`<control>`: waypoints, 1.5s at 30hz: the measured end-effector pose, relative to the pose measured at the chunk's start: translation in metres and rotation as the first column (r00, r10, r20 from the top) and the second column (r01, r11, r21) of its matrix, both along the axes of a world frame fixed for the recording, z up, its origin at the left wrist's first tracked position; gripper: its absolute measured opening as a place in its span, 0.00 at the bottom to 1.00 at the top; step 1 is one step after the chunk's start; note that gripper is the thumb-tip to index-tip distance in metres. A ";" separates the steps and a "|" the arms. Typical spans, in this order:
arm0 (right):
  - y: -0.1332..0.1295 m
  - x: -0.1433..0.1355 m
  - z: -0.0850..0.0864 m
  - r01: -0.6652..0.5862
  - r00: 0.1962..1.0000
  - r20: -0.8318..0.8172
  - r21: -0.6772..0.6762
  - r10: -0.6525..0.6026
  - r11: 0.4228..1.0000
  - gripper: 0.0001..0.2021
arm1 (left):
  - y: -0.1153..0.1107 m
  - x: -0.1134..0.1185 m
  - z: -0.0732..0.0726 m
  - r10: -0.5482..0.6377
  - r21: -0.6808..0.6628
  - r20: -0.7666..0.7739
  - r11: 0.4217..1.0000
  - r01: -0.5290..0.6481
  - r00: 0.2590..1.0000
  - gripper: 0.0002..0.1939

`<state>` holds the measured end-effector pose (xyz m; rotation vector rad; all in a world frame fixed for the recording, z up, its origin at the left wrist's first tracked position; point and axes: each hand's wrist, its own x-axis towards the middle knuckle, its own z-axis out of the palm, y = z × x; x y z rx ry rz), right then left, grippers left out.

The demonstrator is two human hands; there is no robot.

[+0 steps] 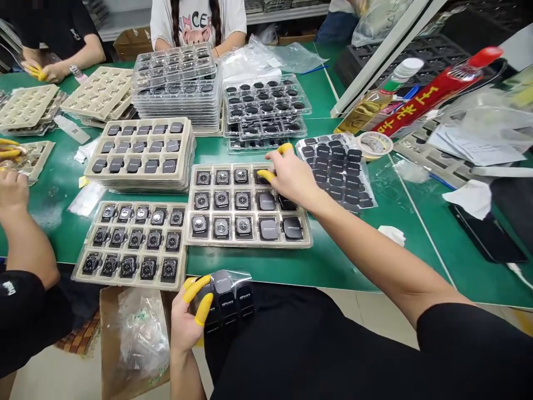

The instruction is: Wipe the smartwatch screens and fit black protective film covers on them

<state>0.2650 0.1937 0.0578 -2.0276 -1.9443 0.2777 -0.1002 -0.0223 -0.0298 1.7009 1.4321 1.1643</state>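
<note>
My left hand (189,316), in yellow finger cots, grips a clear sheet of black square stickers (228,303) at the table's front edge. My right hand (289,176) reaches over a beige tray (250,244); one yellow-capped fingertip rests on a black square in the back row, another is held apart. Smartwatch bodies (221,199) lie in this tray with their round sensors up. Toward its right side, black squares with light lettering (268,228) cover the pieces. My right hand hides part of the back right corner.
Left of it sits another tray of smartwatches (135,239). Behind are stacked beige trays (139,180), clear plastic trays (177,105) and more sticker sheets (337,172). Bottles (377,103), tape (375,145) and a phone (485,233) stand or lie right. Other people's hands work left and opposite.
</note>
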 end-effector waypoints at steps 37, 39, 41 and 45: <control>-0.162 -0.055 -0.037 -0.459 0.565 -0.800 -0.103 0.201 0.882 0.18 | -0.018 0.082 0.033 0.022 0.252 -0.209 0.967 0.032 0.978 0.25; -0.171 -0.062 -0.047 -0.460 0.557 -0.819 -0.163 0.140 0.873 0.21 | -0.019 0.089 0.029 -0.018 0.255 -0.283 0.962 0.093 0.959 0.34; -0.174 -0.065 -0.058 -0.452 0.553 -0.828 -0.207 0.090 0.868 0.24 | -0.021 0.093 0.023 -0.020 0.224 -0.371 0.968 0.111 0.928 0.36; -0.178 -0.060 -0.077 -0.466 0.526 -0.846 -0.203 0.085 0.861 0.27 | -0.022 0.096 0.015 0.012 0.167 -0.439 0.983 0.069 0.898 0.24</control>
